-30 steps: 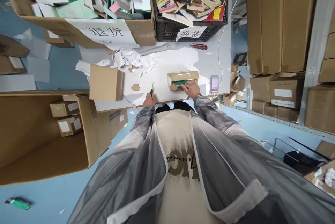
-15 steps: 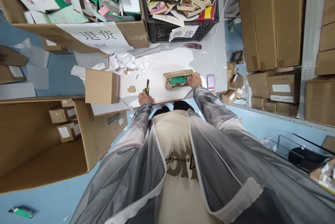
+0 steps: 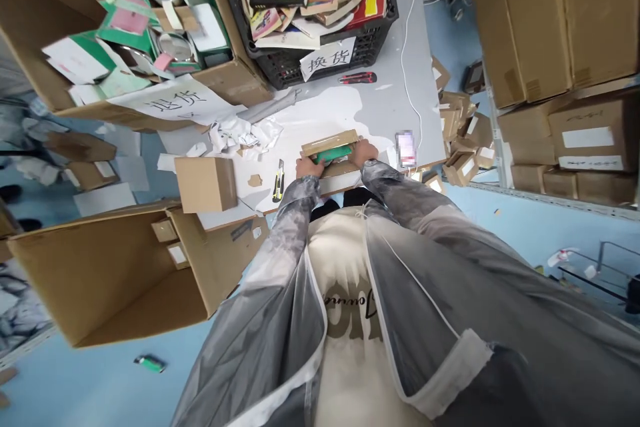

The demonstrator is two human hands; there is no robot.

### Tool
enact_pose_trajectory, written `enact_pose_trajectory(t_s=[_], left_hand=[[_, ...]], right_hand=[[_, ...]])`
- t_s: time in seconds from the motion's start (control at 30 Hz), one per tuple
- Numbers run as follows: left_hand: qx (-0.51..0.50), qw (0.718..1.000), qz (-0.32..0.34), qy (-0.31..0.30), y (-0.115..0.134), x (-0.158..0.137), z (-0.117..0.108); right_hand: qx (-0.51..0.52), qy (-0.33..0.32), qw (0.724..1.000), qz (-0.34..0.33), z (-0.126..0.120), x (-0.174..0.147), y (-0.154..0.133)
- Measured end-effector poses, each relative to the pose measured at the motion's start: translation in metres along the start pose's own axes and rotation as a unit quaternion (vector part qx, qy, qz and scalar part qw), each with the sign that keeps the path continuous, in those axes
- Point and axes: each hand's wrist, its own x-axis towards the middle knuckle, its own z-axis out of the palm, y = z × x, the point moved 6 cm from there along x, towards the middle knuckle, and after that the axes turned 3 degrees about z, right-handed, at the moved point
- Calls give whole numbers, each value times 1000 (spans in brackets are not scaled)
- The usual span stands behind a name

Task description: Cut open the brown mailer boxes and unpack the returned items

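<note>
A small open cardboard box (image 3: 329, 142) lies on the table near its front edge, with a green packet (image 3: 334, 155) inside. My left hand (image 3: 310, 168) grips the box's left end, its fingers close against the green packet. At the right end, my right hand (image 3: 364, 152) is closed on the box edge; its fingertips are partly hidden. A yellow-and-black utility knife (image 3: 279, 180) rests on the table to the left of my left hand.
A closed carton (image 3: 205, 184) and crumpled white paper (image 3: 245, 137) sit to the left. Behind are a black crate (image 3: 320, 68) of books and a large carton (image 3: 245, 84) of green-and-white boxes. A red knife (image 3: 357, 78) and a phone (image 3: 405, 149) lie on the table.
My left hand has let go of the yellow-and-black utility knife and moved right to the small box. The box is now tilted, while my right hand stays at its right end. The view has shifted.
</note>
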Motion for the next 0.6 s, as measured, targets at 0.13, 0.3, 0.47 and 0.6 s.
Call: enact_pose_trajectory(t_s=[0.13, 0.3, 0.47, 0.6], left_hand=[[102, 994, -31, 5, 20, 0, -4], [134, 989, -50, 41, 23, -2, -15], [161, 986, -25, 35, 19, -6, -22], [156, 987, 3, 43, 4, -9, -35]], right_hand=[[59, -18, 998, -3, 8, -14, -5], [160, -44, 986, -11, 6, -25, 5], [221, -82, 970, -54, -2, -29, 26], [226, -125, 963, -84, -9, -20, 44]])
